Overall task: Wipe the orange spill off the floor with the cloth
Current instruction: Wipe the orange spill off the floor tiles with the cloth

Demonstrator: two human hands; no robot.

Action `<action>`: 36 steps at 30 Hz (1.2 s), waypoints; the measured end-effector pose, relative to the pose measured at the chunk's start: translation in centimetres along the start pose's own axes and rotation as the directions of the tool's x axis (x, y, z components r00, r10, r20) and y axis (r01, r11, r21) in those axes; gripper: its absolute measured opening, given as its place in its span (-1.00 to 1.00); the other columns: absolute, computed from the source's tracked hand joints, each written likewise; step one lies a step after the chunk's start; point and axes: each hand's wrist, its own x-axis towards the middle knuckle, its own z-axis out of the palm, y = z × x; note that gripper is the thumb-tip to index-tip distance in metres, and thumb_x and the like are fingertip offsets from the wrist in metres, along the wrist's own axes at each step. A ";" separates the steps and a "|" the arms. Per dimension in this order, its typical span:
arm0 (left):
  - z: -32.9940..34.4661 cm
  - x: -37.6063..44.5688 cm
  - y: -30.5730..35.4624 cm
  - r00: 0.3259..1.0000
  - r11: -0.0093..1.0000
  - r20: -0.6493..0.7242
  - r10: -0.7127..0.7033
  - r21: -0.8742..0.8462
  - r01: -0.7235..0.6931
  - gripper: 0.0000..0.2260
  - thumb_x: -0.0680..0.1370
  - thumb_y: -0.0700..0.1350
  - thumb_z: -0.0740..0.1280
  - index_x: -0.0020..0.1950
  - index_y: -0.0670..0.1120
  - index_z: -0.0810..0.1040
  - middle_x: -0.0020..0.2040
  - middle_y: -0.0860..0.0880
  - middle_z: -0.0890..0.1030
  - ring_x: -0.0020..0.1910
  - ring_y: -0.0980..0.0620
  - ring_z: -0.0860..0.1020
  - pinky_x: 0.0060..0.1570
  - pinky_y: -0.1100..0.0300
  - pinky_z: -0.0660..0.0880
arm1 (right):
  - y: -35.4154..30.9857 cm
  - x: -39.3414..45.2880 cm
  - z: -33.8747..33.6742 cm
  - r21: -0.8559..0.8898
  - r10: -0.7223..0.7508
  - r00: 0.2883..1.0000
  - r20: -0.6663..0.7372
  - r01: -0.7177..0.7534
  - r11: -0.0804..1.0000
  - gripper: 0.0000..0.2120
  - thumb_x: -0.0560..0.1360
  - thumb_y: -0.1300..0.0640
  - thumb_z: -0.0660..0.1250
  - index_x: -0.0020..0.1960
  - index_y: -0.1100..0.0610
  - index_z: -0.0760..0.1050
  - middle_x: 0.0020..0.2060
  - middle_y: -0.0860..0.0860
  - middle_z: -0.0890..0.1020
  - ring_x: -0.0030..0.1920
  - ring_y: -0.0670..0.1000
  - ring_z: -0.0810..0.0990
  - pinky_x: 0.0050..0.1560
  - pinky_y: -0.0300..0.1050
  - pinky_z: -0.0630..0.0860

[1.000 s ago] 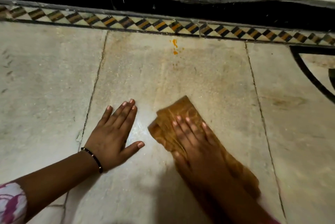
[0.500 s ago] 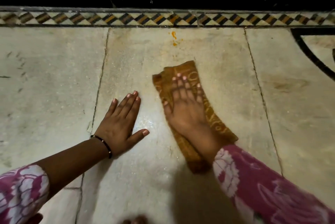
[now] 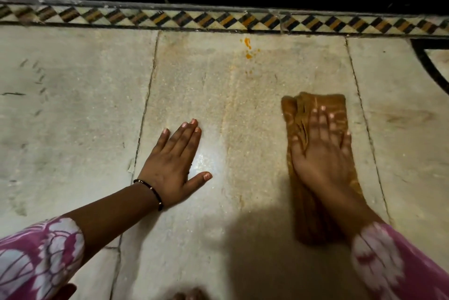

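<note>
cloth [image 3: 315,115]: we saw a brown-orange folded strip with a pale printed pattern, lying flat on the floor [image 3: 73,129] lengthwise toward us, its far end bunched in ridges.
cloth position: it lay right of the slab's middle, near the right-hand joint line, well short of the spill.
orange spill [image 3: 247,48]: we noted small bright drops and smears close to the patterned border strip [image 3: 218,19], with a faint orange streak below them.
right hand [image 3: 320,151]: it pressed flat on the cloth, fingers spread, not curled around it; blurred.
left hand [image 3: 172,166]: we found it flat on bare floor, fingers extended, holding nothing, a dark bangle [image 3: 151,190] at the wrist.
change from half a second before: we recorded that cloth and right hand had shifted rightward, away from the left hand, opening a wider gap; the left hand and the spill stayed put.
</note>
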 end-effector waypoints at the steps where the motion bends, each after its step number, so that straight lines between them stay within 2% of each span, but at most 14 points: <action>1: 0.0 0.0 0.1 1.000 1.000 0.006 -0.004 0.007 0.004 -0.23 0.53 0.35 -0.08 0.55 -0.17 -0.03 0.56 -0.12 -0.01 0.53 -0.05 -0.03 0.46 -0.08 -0.08 | -1.1 1.6 -0.1 0.013 0.026 0.999 0.020 -0.026 1.000 -0.30 0.51 -0.23 -0.22 0.53 0.10 -0.26 0.53 0.06 -0.17 0.51 0.05 -0.23 0.47 0.14 -0.24; 3: 0.0 0.1 0.2 1.000 1.000 0.015 -0.007 0.027 0.006 -0.22 0.53 0.35 -0.11 0.55 -0.18 -0.04 0.56 -0.13 -0.03 0.53 -0.06 -0.05 0.46 -0.08 -0.10 | -3.9 3.6 0.0 0.031 -0.042 0.997 0.062 0.041 0.999 -0.33 0.56 -0.19 -0.15 0.53 0.14 -0.24 0.53 0.08 -0.17 0.51 0.06 -0.23 0.47 0.16 -0.23; 7: 0.1 0.0 0.2 1.000 1.000 0.012 -0.007 0.030 0.007 -0.22 0.53 0.35 -0.12 0.54 -0.19 -0.03 0.55 -0.14 -0.02 0.53 -0.08 -0.03 0.46 -0.06 -0.09 | -9.2 1.8 0.7 -0.006 -0.390 0.921 0.021 0.390 0.921 -0.35 0.58 -0.16 -0.09 0.54 0.12 -0.19 0.54 0.06 -0.12 0.52 0.03 -0.17 0.47 0.14 -0.24; 9: 0.0 0.1 0.1 1.000 1.000 0.008 -0.007 0.028 0.007 -0.22 0.53 0.36 -0.11 0.54 -0.18 -0.01 0.55 -0.14 0.00 0.52 -0.08 0.00 0.46 -0.06 -0.08 | -9.8 -1.4 1.3 -0.016 -0.508 0.862 -0.007 0.507 0.862 -0.38 0.58 -0.14 -0.05 0.54 0.12 -0.07 0.54 0.06 0.01 0.52 0.03 -0.06 0.48 0.15 -0.15; 12: -0.1 0.1 -0.1 1.000 1.000 0.016 0.001 0.022 -0.001 -0.22 0.52 0.38 -0.10 0.55 -0.15 -0.02 0.55 -0.10 -0.03 0.53 -0.04 -0.04 0.46 -0.03 -0.11 | -6.9 -6.6 2.0 0.031 -0.610 0.792 0.007 0.610 0.792 -0.42 0.57 -0.10 0.06 0.52 0.11 0.11 0.50 0.06 0.17 0.50 0.03 0.10 0.46 0.16 0.04; 14: -0.1 0.0 -0.1 1.000 1.000 0.012 0.002 0.023 -0.003 -0.22 0.52 0.37 -0.10 0.55 -0.15 -0.04 0.56 -0.11 -0.03 0.53 -0.04 -0.05 0.46 -0.02 -0.13 | -3.1 -8.6 1.9 0.023 -0.591 0.803 0.073 0.591 0.806 -0.41 0.56 -0.13 0.07 0.52 0.06 0.10 0.50 0.02 0.12 0.50 0.00 0.11 0.46 0.15 0.06; 18: 0.1 -0.1 0.0 1.000 1.000 0.010 -0.008 0.012 0.008 -0.22 0.53 0.37 -0.12 0.55 -0.16 -0.06 0.56 -0.10 -0.05 0.53 -0.02 -0.07 0.46 -0.02 -0.14 | 3.4 -6.5 0.2 0.021 -0.326 0.935 0.139 0.326 0.945 -0.38 0.53 -0.29 -0.25 0.50 -0.11 -0.34 0.49 -0.13 -0.23 0.47 -0.15 -0.32 0.48 0.05 -0.24; 21: 0.1 -0.1 0.1 1.000 1.000 0.005 -0.011 0.007 0.011 -0.22 0.53 0.37 -0.14 0.55 -0.16 -0.05 0.56 -0.11 -0.04 0.53 -0.03 -0.06 0.45 -0.05 -0.11 | 3.5 -1.7 -0.4 -0.035 -0.209 0.977 0.036 0.210 0.977 -0.35 0.50 -0.24 -0.30 0.51 -0.02 -0.32 0.52 -0.03 -0.20 0.49 -0.08 -0.27 0.48 0.06 -0.23; 25: 0.0 0.0 0.2 1.000 1.000 0.010 -0.002 0.009 0.002 -0.22 0.53 0.36 -0.14 0.55 -0.16 -0.06 0.56 -0.12 -0.04 0.53 -0.05 -0.06 0.46 -0.05 -0.11 | -1.3 4.6 -0.2 -0.043 -0.057 0.997 0.050 0.059 0.997 -0.33 0.52 -0.20 -0.25 0.52 0.10 -0.31 0.52 0.06 -0.23 0.50 0.03 -0.27 0.47 0.13 -0.26; 27: -0.1 0.0 0.1 1.000 1.000 0.015 0.000 0.014 0.000 -0.22 0.53 0.36 -0.14 0.55 -0.16 -0.06 0.56 -0.12 -0.03 0.53 -0.04 -0.06 0.46 -0.03 -0.13 | -4.0 5.1 -0.1 -0.022 -0.109 0.993 0.035 0.110 0.994 -0.35 0.56 -0.15 -0.14 0.53 0.13 -0.25 0.53 0.08 -0.18 0.51 0.05 -0.23 0.47 0.13 -0.26; 29: -0.2 0.0 0.1 1.000 1.000 0.023 0.001 0.012 -0.001 -0.22 0.53 0.37 -0.14 0.55 -0.16 -0.07 0.56 -0.11 -0.03 0.53 -0.04 -0.06 0.46 -0.01 -0.15 | -5.6 3.4 0.4 -0.012 -0.263 0.964 0.022 0.264 0.965 -0.36 0.56 -0.15 -0.14 0.53 0.12 -0.21 0.54 0.07 -0.13 0.52 0.03 -0.19 0.47 0.11 -0.25; 31: -0.3 0.0 0.1 1.000 1.000 0.025 -0.003 0.011 0.002 -0.21 0.52 0.38 -0.15 0.55 -0.16 -0.06 0.55 -0.11 -0.03 0.53 -0.04 -0.05 0.46 0.00 -0.15 | -6.2 0.4 0.8 -0.008 -0.426 0.905 0.018 0.426 0.905 -0.35 0.54 -0.17 -0.18 0.54 0.12 -0.15 0.54 0.06 -0.07 0.52 0.03 -0.14 0.48 0.11 -0.20; 34: -0.6 0.1 0.0 1.000 1.000 0.028 -0.001 0.007 0.001 -0.19 0.50 0.39 -0.15 0.55 -0.15 -0.03 0.55 -0.09 -0.04 0.52 -0.02 -0.04 0.47 -0.01 -0.10 | -4.1 -3.9 1.3 -0.006 -0.590 0.805 0.062 0.592 0.806 -0.39 0.56 -0.15 -0.06 0.53 0.12 0.05 0.51 0.06 0.10 0.52 0.02 0.03 0.49 0.11 -0.04; 36: -1.0 0.2 -0.2 0.999 1.000 0.031 0.013 -0.012 -0.013 -0.18 0.48 0.40 -0.12 0.55 -0.15 -0.01 0.55 -0.09 -0.03 0.52 -0.02 -0.02 0.46 -0.04 -0.02 | -1.0 -5.6 1.3 -0.045 -0.634 0.761 0.138 0.644 0.764 -0.40 0.57 -0.18 -0.05 0.53 0.07 0.04 0.52 0.03 0.10 0.51 0.00 0.05 0.48 0.08 -0.04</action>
